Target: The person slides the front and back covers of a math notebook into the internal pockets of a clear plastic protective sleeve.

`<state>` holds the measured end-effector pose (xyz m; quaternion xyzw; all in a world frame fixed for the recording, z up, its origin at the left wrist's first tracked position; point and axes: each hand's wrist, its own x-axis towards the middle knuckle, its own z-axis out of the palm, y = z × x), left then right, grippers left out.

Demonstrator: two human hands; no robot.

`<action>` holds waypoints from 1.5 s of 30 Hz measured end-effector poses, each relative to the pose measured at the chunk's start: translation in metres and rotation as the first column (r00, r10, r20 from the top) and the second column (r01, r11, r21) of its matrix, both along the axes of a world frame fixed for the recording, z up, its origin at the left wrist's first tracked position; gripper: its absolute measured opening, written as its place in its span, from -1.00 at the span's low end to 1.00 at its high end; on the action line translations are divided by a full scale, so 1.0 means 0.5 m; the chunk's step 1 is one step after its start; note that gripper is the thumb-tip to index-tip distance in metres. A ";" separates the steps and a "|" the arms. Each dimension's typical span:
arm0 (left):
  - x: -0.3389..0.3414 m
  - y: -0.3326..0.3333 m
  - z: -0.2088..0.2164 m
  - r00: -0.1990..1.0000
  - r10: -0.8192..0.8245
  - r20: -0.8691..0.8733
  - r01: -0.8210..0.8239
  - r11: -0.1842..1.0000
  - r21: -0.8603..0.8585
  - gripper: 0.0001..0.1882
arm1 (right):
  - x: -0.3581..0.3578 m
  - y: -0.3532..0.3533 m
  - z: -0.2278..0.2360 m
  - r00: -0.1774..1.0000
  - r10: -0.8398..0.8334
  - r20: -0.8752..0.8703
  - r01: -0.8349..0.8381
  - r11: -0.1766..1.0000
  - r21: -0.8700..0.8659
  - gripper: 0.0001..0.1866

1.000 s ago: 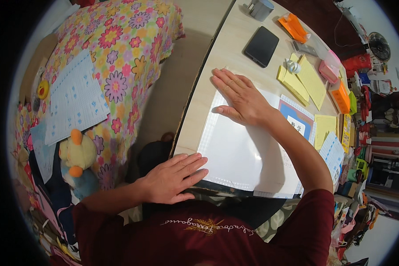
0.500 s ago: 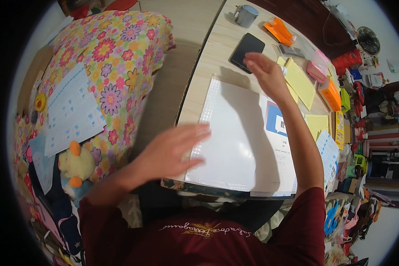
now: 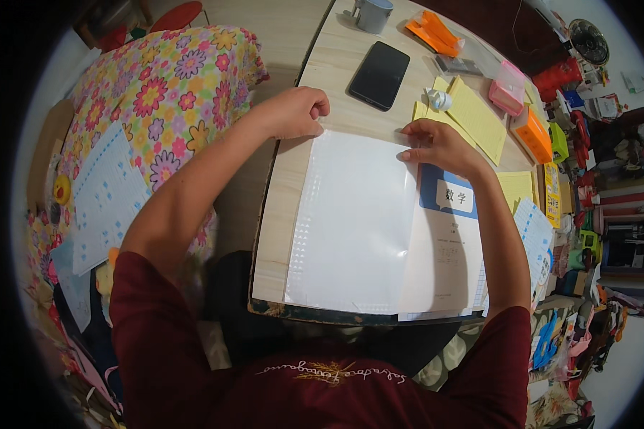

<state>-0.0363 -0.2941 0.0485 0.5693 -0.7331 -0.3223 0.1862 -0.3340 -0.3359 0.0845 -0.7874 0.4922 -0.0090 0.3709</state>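
A white sheet in a clear plastic book cover [image 3: 347, 229] lies on the table, shiny and with a patterned strip along its left edge. My left hand [image 3: 293, 114] is closed in a pinch at its far left corner. At its far right corner, my right hand [image 3: 440, 146] pinches the edge between thumb and fingers. Beside and partly under this cover lies a textbook [image 3: 440, 250], white with a blue title block at the top. My right forearm passes over the book's right side. A black phone [image 3: 379, 76] rests just beyond the cover.
Past the phone stand a grey mug [image 3: 373, 16] and an orange packet [image 3: 434, 33]. Yellow paper pads [image 3: 479, 118], a crumpled white piece [image 3: 438, 99] and an orange box [image 3: 530, 135] lie to the right. A flowered bed [image 3: 164, 93] with papers is at the left.
My left hand has moved forward to the cover's far left corner and closed. My right hand has drawn back from over the phone to the cover's far right corner.
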 end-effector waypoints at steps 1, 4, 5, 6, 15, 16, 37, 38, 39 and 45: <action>0.000 -0.011 0.002 0.999 -0.036 0.018 0.035 0.999 0.033 -0.70 | -0.002 -0.006 -0.006 1.000 0.000 0.027 0.000 1.000 0.026 -0.51; 0.005 -0.033 0.012 0.990 -0.112 0.083 0.102 0.988 0.117 -0.70 | 0.014 -0.010 0.001 0.999 0.036 -0.037 -0.033 0.997 0.076 -0.54; 0.000 -0.038 0.016 0.985 -0.129 0.111 0.114 0.984 0.133 -0.70 | 0.014 -0.011 0.004 0.997 0.052 -0.054 -0.048 0.996 0.072 -0.53; -0.006 -0.041 0.019 0.979 -0.147 0.139 0.126 0.981 0.150 -0.70 | 0.014 -0.012 0.006 0.995 0.067 -0.071 -0.062 0.996 0.069 -0.52; -0.027 -0.053 0.031 0.921 -0.223 0.320 0.196 0.974 0.116 -0.69 | -0.014 -0.028 0.010 0.989 0.128 -0.071 -0.127 0.992 0.018 -0.53; -0.028 -0.057 0.032 0.916 -0.239 0.322 0.211 0.970 0.118 -0.69 | -0.017 -0.030 0.008 0.991 0.123 -0.044 -0.122 0.992 0.026 -0.55; -0.016 -0.025 0.044 0.941 -0.183 0.285 0.184 0.983 0.021 -0.74 | -0.017 0.010 0.004 0.999 0.033 -0.003 -0.033 0.998 -0.045 -0.66; -0.014 -0.027 0.038 0.942 -0.202 0.269 0.202 0.979 0.028 -0.74 | -0.021 0.011 0.003 0.999 0.027 0.026 -0.026 0.999 -0.041 -0.67; -0.011 -0.029 0.033 0.942 -0.222 0.252 0.220 0.975 0.036 -0.73 | -0.025 0.011 0.000 0.998 0.021 0.056 -0.019 0.999 -0.036 -0.67; -0.005 -0.022 0.015 0.955 -0.238 0.175 0.248 0.968 -0.036 -0.78 | -0.042 0.026 -0.015 0.987 0.000 0.163 0.018 0.994 -0.108 -0.74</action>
